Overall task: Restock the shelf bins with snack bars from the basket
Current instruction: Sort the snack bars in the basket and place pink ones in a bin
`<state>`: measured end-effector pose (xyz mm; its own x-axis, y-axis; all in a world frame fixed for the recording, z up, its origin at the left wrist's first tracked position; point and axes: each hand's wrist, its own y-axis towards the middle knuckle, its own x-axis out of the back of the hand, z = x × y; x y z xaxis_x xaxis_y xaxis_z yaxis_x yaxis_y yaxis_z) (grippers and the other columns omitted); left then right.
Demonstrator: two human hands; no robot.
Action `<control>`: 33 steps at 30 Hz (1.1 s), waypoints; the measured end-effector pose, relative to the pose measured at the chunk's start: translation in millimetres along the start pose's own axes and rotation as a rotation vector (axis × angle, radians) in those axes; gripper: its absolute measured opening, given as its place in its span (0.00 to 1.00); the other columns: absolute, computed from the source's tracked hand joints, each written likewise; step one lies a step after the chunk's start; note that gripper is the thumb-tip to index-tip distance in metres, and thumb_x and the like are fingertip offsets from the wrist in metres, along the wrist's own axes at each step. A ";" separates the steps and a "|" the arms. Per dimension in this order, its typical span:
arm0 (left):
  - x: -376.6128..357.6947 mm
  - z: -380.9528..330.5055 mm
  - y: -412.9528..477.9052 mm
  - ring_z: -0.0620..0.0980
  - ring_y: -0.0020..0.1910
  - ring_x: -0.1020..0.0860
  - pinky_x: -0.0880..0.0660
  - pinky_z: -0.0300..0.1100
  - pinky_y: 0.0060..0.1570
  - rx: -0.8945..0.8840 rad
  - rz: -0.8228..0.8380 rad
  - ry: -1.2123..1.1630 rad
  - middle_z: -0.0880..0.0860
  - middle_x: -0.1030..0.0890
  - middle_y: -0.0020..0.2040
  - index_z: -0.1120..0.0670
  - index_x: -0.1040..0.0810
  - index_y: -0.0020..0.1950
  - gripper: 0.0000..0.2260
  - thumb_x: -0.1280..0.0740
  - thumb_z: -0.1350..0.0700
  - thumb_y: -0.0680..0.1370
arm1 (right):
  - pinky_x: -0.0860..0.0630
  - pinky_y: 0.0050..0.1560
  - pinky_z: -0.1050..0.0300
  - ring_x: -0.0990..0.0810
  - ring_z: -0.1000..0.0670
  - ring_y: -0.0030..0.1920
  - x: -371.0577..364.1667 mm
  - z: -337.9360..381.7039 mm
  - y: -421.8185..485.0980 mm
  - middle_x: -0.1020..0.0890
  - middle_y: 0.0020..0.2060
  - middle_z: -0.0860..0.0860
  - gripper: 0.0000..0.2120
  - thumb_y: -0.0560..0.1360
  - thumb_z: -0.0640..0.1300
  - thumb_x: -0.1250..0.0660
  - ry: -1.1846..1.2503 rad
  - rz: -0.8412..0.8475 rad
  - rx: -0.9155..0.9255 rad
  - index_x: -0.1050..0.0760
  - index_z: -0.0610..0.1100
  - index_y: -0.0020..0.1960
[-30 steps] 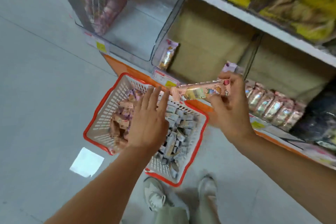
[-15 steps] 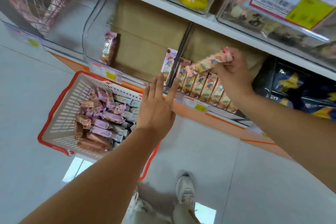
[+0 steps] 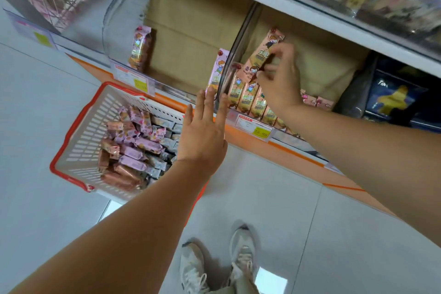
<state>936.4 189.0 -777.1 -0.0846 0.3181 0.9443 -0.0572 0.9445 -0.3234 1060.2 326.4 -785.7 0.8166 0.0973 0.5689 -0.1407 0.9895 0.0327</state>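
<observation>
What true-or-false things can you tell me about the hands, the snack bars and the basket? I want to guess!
1. The right hand holds a pink snack bar above the clear bin. True.
2. The left hand grips a bar. False: its fingers are straight and it holds nothing.
3. The basket is empty. False: many wrapped bars lie in it.
4. A row of bars stands in the bin under the right hand. True.
</observation>
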 end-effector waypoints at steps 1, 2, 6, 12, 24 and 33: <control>-0.8 -0.1 0.2 0.59 0.77 0.63 0.54 0.55 0.76 0.003 0.001 0.001 0.60 0.65 0.78 0.55 0.69 0.77 0.37 0.44 0.48 0.82 | 0.20 0.50 0.53 0.20 0.49 0.50 -1.9 -2.2 -3.4 0.29 0.58 0.43 0.19 0.72 0.31 0.32 -0.039 0.034 0.025 0.31 0.40 0.61; -1.6 0.3 0.5 0.59 0.77 0.64 0.54 0.56 0.76 0.007 0.002 0.001 0.60 0.65 0.78 0.55 0.69 0.77 0.37 0.44 0.48 0.82 | 0.21 0.52 0.50 0.20 0.48 0.50 -3.3 -2.8 -5.8 0.29 0.58 0.43 0.19 0.73 0.36 0.29 -0.079 0.078 0.040 0.29 0.42 0.61; -2.8 1.4 0.5 0.59 0.77 0.65 0.55 0.56 0.76 0.006 0.011 0.002 0.60 0.67 0.77 0.55 0.70 0.76 0.36 0.44 0.49 0.83 | 0.27 0.62 0.57 0.22 0.46 0.54 -6.2 6.9 0.0 0.31 0.63 0.42 0.24 0.75 0.43 0.29 -0.181 0.182 0.040 0.30 0.46 0.70; -4.0 2.9 0.5 0.59 0.77 0.64 0.55 0.56 0.76 0.000 -0.002 -0.008 0.60 0.66 0.78 0.54 0.69 0.77 0.36 0.44 0.49 0.83 | 0.38 0.70 0.62 0.31 0.52 0.56 -6.5 21.5 14.4 0.38 0.72 0.43 0.29 0.76 0.33 0.35 -0.242 0.204 0.041 0.35 0.44 0.75; -6.5 8.8 1.0 0.57 0.77 0.66 0.58 0.55 0.76 -0.032 -0.029 -0.064 0.58 0.67 0.77 0.53 0.70 0.76 0.37 0.44 0.50 0.82 | 0.38 0.71 0.61 0.44 0.48 0.77 -6.0 23.9 -7.2 0.50 0.79 0.46 0.34 0.78 0.36 0.37 -0.290 0.329 0.005 0.47 0.48 0.79; -32.1 47.2 -70.0 0.56 0.78 0.52 0.56 0.48 0.75 0.150 -0.099 -0.307 0.57 0.50 0.79 0.53 0.51 0.80 0.32 0.40 0.57 0.78 | 0.26 0.50 0.57 0.23 0.51 0.50 -29.3 76.9 -93.4 0.24 0.51 0.47 0.14 0.75 0.31 0.41 0.067 0.166 0.409 0.25 0.38 0.58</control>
<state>896.1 108.8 -787.7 -0.3652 0.1645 0.9163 -0.2233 0.9400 -0.2578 1006.3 222.9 -742.2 0.7971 0.2712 0.5395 -0.4715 0.8377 0.2756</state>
